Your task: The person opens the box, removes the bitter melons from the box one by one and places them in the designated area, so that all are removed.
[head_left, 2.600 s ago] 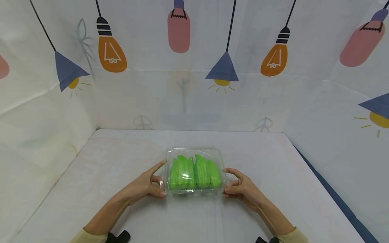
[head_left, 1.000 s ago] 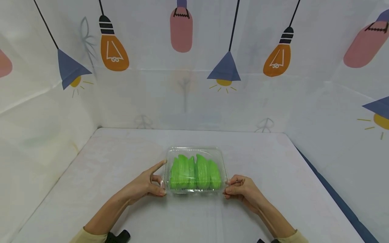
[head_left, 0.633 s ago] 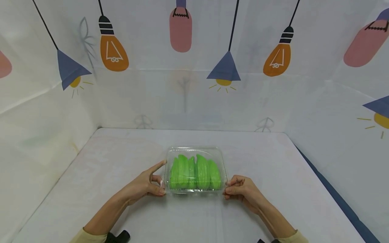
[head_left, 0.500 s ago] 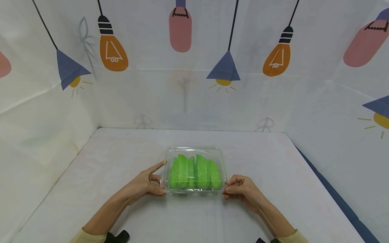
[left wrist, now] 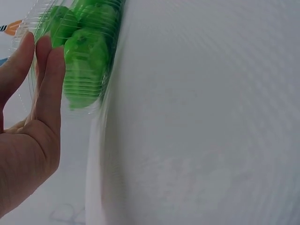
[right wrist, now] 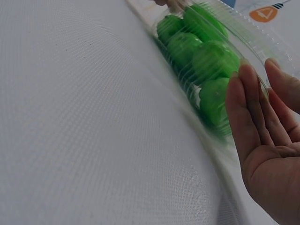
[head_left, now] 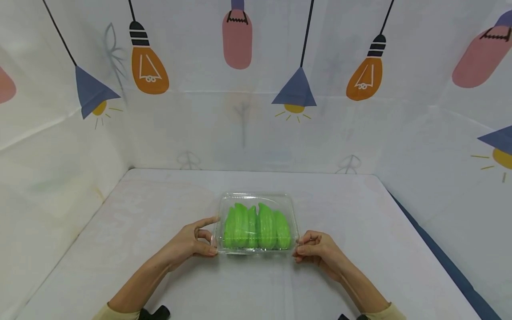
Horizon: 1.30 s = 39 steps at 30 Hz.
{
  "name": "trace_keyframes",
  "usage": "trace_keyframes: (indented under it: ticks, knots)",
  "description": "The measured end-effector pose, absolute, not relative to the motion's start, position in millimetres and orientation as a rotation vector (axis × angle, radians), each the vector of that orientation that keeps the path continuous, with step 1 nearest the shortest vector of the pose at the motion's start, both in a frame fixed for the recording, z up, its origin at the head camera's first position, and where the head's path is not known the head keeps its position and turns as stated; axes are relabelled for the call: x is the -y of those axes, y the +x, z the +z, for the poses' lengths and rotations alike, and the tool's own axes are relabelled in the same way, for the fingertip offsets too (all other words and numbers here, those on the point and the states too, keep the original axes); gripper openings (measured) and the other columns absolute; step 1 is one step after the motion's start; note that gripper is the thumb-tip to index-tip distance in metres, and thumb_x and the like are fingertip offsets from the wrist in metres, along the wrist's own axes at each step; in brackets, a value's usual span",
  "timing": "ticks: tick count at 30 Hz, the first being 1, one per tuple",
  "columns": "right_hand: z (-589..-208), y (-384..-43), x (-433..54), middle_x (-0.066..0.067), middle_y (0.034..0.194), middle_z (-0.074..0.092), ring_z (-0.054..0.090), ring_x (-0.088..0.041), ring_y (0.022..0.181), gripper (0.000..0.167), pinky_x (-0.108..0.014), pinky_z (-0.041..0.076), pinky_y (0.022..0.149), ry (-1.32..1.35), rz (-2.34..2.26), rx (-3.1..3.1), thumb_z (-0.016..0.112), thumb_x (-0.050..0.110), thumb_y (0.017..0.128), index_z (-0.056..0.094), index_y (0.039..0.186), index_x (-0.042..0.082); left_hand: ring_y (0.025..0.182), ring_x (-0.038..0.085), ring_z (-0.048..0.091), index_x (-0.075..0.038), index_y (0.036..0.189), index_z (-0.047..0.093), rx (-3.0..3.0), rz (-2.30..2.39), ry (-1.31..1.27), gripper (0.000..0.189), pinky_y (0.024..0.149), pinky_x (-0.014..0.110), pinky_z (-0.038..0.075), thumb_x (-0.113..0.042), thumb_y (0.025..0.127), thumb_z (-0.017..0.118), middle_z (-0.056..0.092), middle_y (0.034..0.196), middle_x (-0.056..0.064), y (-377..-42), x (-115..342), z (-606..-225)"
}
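Note:
A clear plastic clamshell container lies closed on the white table. Inside sit several bright green, long, curved pieces, side by side; their exact kind is unclear. My left hand holds the container's left end, thumb at the front corner and index finger reaching along the side. At the front right corner, my right hand pinches the rim between thumb and fingers. The right wrist view shows the thin edge between the thumb and fingers. In the left wrist view the left fingers partly cover that end.
The white table spreads around the container on all sides. Behind and beside it hangs a white cloth printed with lamps and bulbs. A dark blue strip runs along the table's right edge.
My right index finger has come down from the container's right side to the front corner and bent. Lately my left index finger has slid slightly toward me. The container has barely moved.

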State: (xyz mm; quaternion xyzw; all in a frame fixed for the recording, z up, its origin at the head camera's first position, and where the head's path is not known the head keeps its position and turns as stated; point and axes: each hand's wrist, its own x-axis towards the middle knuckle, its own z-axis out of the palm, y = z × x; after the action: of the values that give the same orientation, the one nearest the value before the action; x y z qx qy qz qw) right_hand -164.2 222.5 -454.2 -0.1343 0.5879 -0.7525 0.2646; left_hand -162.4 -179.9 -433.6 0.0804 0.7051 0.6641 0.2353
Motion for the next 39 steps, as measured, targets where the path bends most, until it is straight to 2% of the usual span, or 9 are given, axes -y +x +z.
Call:
trace_keyframes:
  ticks: [10, 25, 39]
  knots:
    - [-454.8, -163.4, -221.0, -0.004, 0.087, 0.077, 0.074, -0.014, 0.08, 0.014, -0.032, 0.062, 0.077, -0.353, -2.033, -1.602, 0.06, -0.005, 0.091, 0.061, 0.096, 0.009, 0.081, 0.02, 0.069, -0.002, 0.153, 0.031, -1.989, 1.794, 0.213, 0.093, 0.078, 0.036, 0.062, -0.003, 0.075, 0.082, 0.059, 0.087, 0.005, -161.4, 179.6, -432.8]
    - [-455.1, -162.0, -219.9, -0.004, 0.087, 0.077, 0.074, -0.014, 0.079, 0.013, -0.033, 0.062, 0.078, -0.341, -2.028, -1.612, 0.06, -0.004, 0.092, 0.06, 0.097, 0.008, 0.081, 0.021, 0.069, 0.005, 0.141, 0.04, -2.012, 1.773, 0.202, 0.08, 0.08, 0.037, 0.062, -0.006, 0.075, 0.084, 0.06, 0.087, 0.006, -160.0, 181.6, -432.9]
    - [-453.5, -161.5, -216.4, -0.004, 0.085, 0.077, 0.074, -0.013, 0.077, 0.011, -0.033, 0.063, 0.077, -0.313, -2.036, -1.627, 0.061, -0.002, 0.091, 0.06, 0.097, 0.006, 0.083, 0.022, 0.071, 0.006, 0.139, 0.044, -2.009, 1.807, 0.17, 0.074, 0.082, 0.039, 0.062, -0.005, 0.077, 0.082, 0.06, 0.092, 0.008, -158.0, 182.2, -434.7]
